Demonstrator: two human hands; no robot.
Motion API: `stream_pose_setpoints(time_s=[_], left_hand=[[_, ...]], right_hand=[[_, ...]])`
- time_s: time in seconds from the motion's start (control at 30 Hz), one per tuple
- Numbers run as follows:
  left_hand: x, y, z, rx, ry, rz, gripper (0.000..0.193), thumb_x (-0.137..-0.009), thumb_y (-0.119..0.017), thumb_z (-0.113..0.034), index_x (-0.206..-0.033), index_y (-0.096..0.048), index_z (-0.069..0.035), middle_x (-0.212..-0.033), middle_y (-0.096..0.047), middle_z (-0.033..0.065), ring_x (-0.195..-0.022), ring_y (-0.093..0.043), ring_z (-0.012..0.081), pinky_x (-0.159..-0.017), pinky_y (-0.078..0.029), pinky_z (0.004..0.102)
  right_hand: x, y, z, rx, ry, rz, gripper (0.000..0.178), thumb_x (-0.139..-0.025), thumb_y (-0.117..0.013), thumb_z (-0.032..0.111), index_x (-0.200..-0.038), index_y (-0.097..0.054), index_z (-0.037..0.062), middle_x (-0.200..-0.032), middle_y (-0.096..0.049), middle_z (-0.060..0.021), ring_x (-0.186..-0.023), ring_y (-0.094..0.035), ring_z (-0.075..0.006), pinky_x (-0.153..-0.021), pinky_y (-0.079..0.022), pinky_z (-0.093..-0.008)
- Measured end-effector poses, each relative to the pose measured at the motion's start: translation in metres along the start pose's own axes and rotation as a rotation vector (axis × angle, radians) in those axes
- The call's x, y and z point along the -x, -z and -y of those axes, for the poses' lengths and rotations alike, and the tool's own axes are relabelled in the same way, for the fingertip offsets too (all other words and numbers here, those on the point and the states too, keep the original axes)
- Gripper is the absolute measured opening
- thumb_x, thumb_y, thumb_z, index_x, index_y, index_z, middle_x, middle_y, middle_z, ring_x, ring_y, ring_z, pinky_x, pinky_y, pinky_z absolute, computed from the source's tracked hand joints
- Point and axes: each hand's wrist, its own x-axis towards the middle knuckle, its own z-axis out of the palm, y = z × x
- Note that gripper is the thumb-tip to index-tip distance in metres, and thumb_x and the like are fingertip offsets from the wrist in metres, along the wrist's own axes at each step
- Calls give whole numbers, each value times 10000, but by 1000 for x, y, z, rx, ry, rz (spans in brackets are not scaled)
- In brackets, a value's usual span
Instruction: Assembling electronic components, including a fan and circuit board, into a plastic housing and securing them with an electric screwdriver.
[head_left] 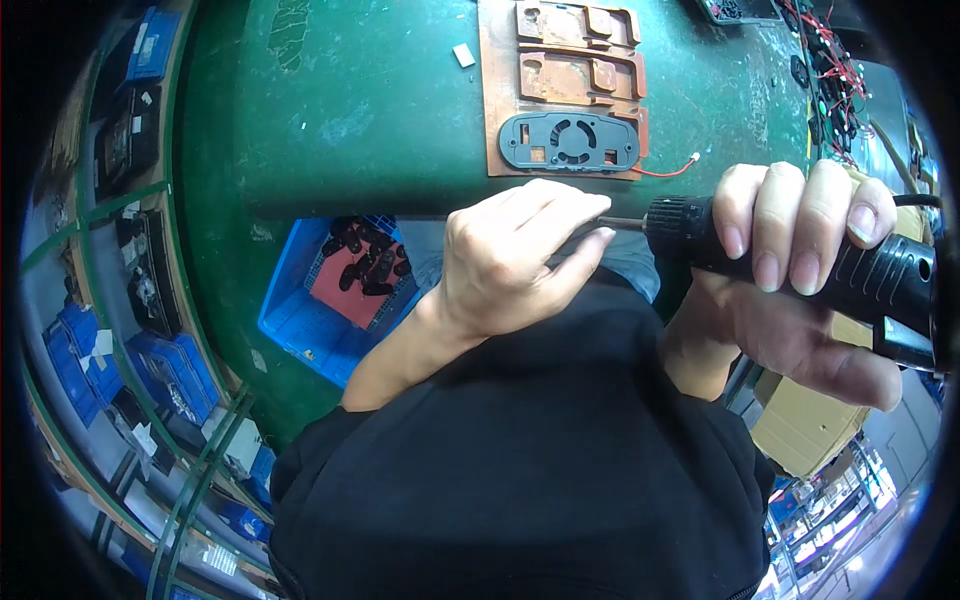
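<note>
My right hand [800, 235] is wrapped round a black electric screwdriver [680, 226], held level with its bit pointing left. The thin metal bit [628, 223] reaches to the fingertips of my left hand [515, 262]. Those fingers are pinched together at the bit's tip; whatever they hold there is hidden. Just beyond my hands, a dark grey oval plastic housing [548, 132] with a round slotted grille lies in the nearest recess of a brown fixture board [496, 80]. A red wire [665, 174] with a small white connector runs out from its right end.
Two more recesses [580, 78] lie farther up the board on the green table [360, 110]. A blue crate [290, 320] with black parts stands below the table edge at left. Shelving with blue bins [175, 370] is far left. Red-wired parts [835, 80] and a cardboard box [810, 430] are right.
</note>
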Motion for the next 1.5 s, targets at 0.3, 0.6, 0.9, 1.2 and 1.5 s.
stream_pose_setpoints(time_s=[0.3, 0.6, 0.9, 1.2, 1.5], left_hand=[[-5, -5, 32, -433, -132, -123, 413, -692, -780, -228, -1044, -645, -59, -1023, -611, 85, -972, -576, 283, -868, -429, 388], [-12, -16, 57, -397, -113, -41, 503, -732, -767, -364, -1104, -649, -47, -1073, -600, 95, -1018, -551, 275, -899, -398, 387], [-14, -17, 64, -342, -168, -53, 524, -725, -782, -395, -1100, -652, -53, -1037, -608, 89, -993, -555, 262, -888, -393, 378], [-14, -18, 64, -341, -158, -53, 513, -714, -787, -401, -1081, -662, -65, -1021, -612, 78, -1000, -555, 251, -887, -392, 381], [-15, -19, 65, -339, -162, -64, 511, -719, -783, -406, -1087, -662, -73, -1024, -604, 75, -998, -552, 246, -887, -391, 380]], right_hand=[[-6, 13, -10, 76, 78, -59, 859, -747, -627, 743, -1200, -471, 30, -883, -462, -31, -760, -471, -139, -710, -395, -321], [-9, 43, -37, 167, 97, -8, 811, -812, -567, 711, -1214, -466, 14, -893, -492, -84, -772, -520, -182, -719, -439, -365], [-11, 47, -39, 206, 80, -11, 809, -800, -569, 727, -1199, -475, 29, -899, -497, -83, -781, -527, -188, -720, -438, -368], [-10, 48, -43, 197, 43, -8, 821, -789, -575, 736, -1219, -477, 43, -906, -488, -74, -793, -498, -185, -737, -407, -367], [-11, 45, -42, 271, 58, 38, 851, -776, -574, 752, -1225, -462, 38, -900, -482, -77, -784, -494, -190, -725, -400, -375]])
